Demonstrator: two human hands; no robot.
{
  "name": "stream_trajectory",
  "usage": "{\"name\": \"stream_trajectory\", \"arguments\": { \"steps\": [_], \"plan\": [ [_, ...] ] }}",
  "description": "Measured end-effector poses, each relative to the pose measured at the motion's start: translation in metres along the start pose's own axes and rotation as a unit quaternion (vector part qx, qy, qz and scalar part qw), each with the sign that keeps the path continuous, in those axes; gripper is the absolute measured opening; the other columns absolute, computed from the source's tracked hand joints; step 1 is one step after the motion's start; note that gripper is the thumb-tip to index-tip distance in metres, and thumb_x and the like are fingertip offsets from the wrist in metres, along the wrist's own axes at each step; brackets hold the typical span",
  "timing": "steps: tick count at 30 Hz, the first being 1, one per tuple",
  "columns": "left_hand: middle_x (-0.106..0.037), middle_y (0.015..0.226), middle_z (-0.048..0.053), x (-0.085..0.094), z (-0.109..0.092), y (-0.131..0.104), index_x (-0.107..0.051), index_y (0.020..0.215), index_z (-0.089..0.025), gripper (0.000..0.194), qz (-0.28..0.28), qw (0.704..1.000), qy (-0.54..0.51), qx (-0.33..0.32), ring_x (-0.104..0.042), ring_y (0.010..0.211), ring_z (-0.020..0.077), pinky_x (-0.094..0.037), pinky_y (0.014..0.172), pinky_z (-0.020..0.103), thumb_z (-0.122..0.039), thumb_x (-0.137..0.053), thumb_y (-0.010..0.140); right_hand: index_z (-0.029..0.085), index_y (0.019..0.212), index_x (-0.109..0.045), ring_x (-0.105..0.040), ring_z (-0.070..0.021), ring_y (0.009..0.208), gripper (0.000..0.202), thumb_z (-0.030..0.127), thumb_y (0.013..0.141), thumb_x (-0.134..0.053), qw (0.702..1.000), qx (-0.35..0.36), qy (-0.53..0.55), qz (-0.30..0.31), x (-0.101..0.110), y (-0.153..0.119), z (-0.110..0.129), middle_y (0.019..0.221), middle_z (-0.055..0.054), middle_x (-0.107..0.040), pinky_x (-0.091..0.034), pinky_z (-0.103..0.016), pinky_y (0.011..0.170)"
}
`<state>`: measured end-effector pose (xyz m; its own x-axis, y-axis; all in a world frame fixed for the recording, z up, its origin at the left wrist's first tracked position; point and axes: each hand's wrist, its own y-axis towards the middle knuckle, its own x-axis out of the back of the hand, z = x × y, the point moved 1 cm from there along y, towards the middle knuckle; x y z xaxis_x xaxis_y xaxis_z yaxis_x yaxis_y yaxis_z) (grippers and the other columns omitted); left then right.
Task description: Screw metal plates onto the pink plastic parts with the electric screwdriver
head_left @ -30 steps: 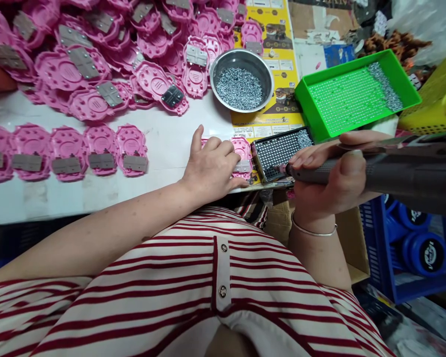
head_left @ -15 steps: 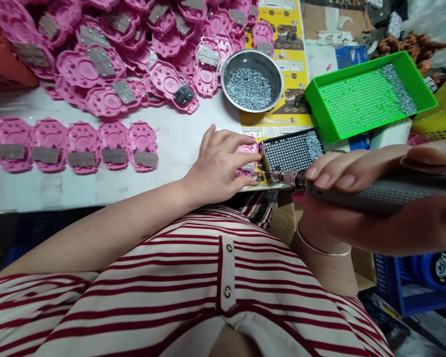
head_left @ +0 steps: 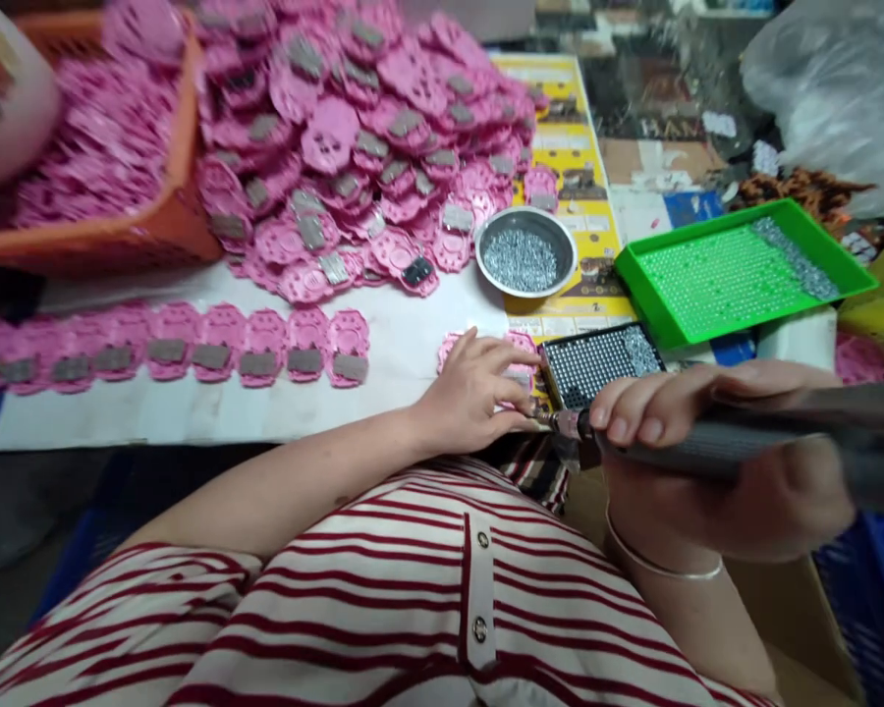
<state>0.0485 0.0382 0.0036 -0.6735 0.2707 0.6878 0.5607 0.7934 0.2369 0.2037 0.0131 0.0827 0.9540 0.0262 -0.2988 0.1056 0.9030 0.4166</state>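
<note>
My right hand (head_left: 707,442) is wrapped round a dark grey electric screwdriver (head_left: 751,432), its tip pointing left past the corner of a small black tray (head_left: 589,368) of screws. My left hand (head_left: 475,393) lies at the table's front edge with its fingers spread over a pink plastic part (head_left: 520,353), beside the black tray. The thumb and a fingertip are close to the screwdriver's tip. Another pink part (head_left: 448,346) shows partly behind the left hand. A metal bowl (head_left: 525,252) of screws stands behind the black tray.
A row of pink parts with grey plates (head_left: 261,349) runs along the left. Behind it rises a heap of pink parts (head_left: 331,137), beside an orange basket (head_left: 184,211). At the right sit a green tray (head_left: 722,285) with screws and a plastic bag (head_left: 825,88).
The view has shifted upward, showing more of the heap and the orange basket. A second pink part now shows by my left hand. The screwdriver stays in my right hand.
</note>
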Motion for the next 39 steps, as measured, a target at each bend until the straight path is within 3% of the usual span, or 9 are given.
{"name": "stream_trajectory", "arguments": {
  "steps": [2,5,9,11,14,18,24,31,39],
  "plan": [
    [-0.068,0.128,0.001,-0.002,0.001,0.003,-0.076,0.079,-0.028,0.009,0.008,1.0,0.017,0.008,-0.055,0.123,0.0234,-0.024,0.117,0.056,-0.036,-0.078,0.08,0.02,0.093,-0.067,-0.055,-0.0127,0.045,0.017,0.033,0.082,-0.063,0.998,0.046,0.025,0.032,-0.001,0.0,-0.002,0.055,0.003,-0.059,-0.05,-0.029,0.045],
    [-0.066,0.133,0.001,-0.004,0.003,0.006,-0.077,0.087,-0.029,0.012,0.027,0.998,0.051,0.02,-0.053,0.127,0.0242,-0.021,0.12,0.057,-0.04,-0.077,0.081,0.021,0.096,-0.068,-0.057,-0.0132,0.049,0.017,0.031,0.083,-0.065,0.998,0.039,0.01,0.044,0.0,-0.002,-0.006,0.058,0.003,-0.059,-0.052,-0.03,0.048],
    [-0.054,0.148,0.008,0.0,0.008,0.007,-0.068,0.121,-0.024,0.056,0.067,0.988,0.122,0.066,-0.041,0.139,0.0334,-0.012,0.12,0.066,-0.053,-0.079,0.075,0.023,0.095,-0.069,-0.057,-0.0131,0.051,0.016,0.029,0.081,-0.066,0.998,0.053,-0.009,0.028,0.002,-0.002,-0.01,0.058,0.004,-0.058,-0.053,-0.03,0.051],
    [-0.051,0.15,0.01,0.003,0.011,0.005,-0.065,0.126,-0.022,0.063,0.086,0.982,0.146,0.087,-0.037,0.141,0.0359,-0.008,0.121,0.067,-0.053,-0.079,0.074,0.023,0.094,-0.069,-0.057,-0.0132,0.049,0.015,0.03,0.081,-0.067,0.997,0.074,-0.018,0.018,0.001,-0.001,-0.014,0.057,0.004,-0.058,-0.052,-0.03,0.05],
    [-0.051,0.15,0.009,0.007,0.016,0.001,-0.068,0.122,-0.023,0.053,0.09,0.978,0.157,0.1,-0.035,0.142,0.0369,-0.006,0.12,0.069,-0.048,-0.078,0.077,0.027,0.094,-0.068,-0.053,-0.0131,0.046,0.015,0.037,0.084,-0.066,0.994,0.1,-0.039,0.004,-0.004,0.001,-0.023,0.057,0.005,-0.055,-0.049,-0.031,0.045],
    [-0.056,0.144,0.007,0.007,0.019,-0.002,-0.071,0.116,-0.024,0.043,0.077,0.979,0.152,0.107,-0.037,0.139,0.036,-0.005,0.12,0.07,-0.048,-0.075,0.08,0.028,0.077,-0.061,-0.045,-0.0094,0.043,0.014,0.039,0.086,-0.065,0.989,0.119,-0.081,-0.029,-0.014,0.001,-0.034,0.056,0.006,-0.047,-0.047,-0.027,0.045],
    [-0.062,0.133,0.006,0.007,0.016,0.001,-0.073,0.11,-0.024,0.038,0.075,0.982,0.139,0.106,-0.042,0.132,0.0346,-0.006,0.119,0.069,-0.048,-0.074,0.08,0.034,0.095,-0.06,-0.043,-0.0105,0.046,0.018,0.05,0.087,-0.062,0.988,0.09,-0.121,-0.034,-0.013,-0.002,-0.051,0.057,0.006,-0.042,-0.047,-0.027,0.05],
    [-0.061,0.128,0.007,0.007,0.016,0.002,-0.068,0.116,-0.025,0.045,0.07,0.983,0.126,0.116,-0.044,0.125,0.0339,-0.004,0.118,0.072,-0.049,-0.075,0.079,0.033,0.095,-0.056,-0.042,-0.0106,0.047,0.015,0.047,0.091,-0.057,0.988,0.075,-0.124,-0.045,-0.016,0.0,-0.062,0.059,0.005,-0.04,-0.045,-0.029,0.052],
    [-0.06,0.118,0.006,0.012,0.012,0.008,-0.074,0.109,-0.03,0.037,0.087,0.98,0.145,0.105,-0.044,0.122,0.033,0.001,0.117,0.074,-0.049,-0.077,0.077,0.036,0.096,-0.055,-0.047,-0.0137,0.052,0.028,0.059,0.082,-0.064,0.986,0.018,-0.154,-0.069,-0.013,-0.001,-0.071,0.059,0.004,-0.04,-0.048,-0.034,0.058]
  ]
}}
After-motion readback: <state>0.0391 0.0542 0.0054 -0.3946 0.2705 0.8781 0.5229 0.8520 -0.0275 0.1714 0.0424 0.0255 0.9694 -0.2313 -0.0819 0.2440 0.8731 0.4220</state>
